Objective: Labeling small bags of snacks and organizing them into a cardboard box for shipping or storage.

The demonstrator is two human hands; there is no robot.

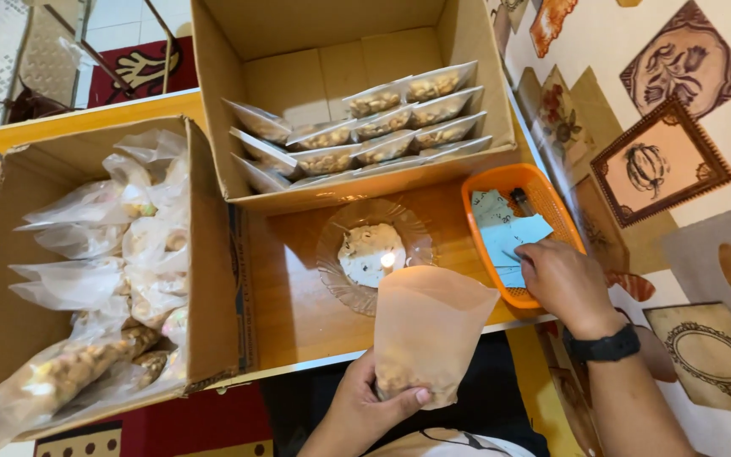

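Observation:
My left hand (pixel 374 399) grips the bottom of a translucent plastic bag (pixel 429 326) with nuts at its base, held upright near the table's front edge. My right hand (pixel 564 279) reaches into a small orange basket (pixel 480 190) and touches the pale blue paper slips (pixel 509 237) lying in it; a black watch sits on that wrist. A clear glass dish (pixel 336 262) with a lit candle stub (pixel 387 261) stands on the wooden table just beyond the bag.
An open cardboard box (pixel 213 101) at the back holds rows of sealed nut packets (pixel 382 127). A second cardboard box (pixel 2 254) at the left holds several loose filled bags (pixel 129 245). A patterned cloth (pixel 662 161) covers the right side.

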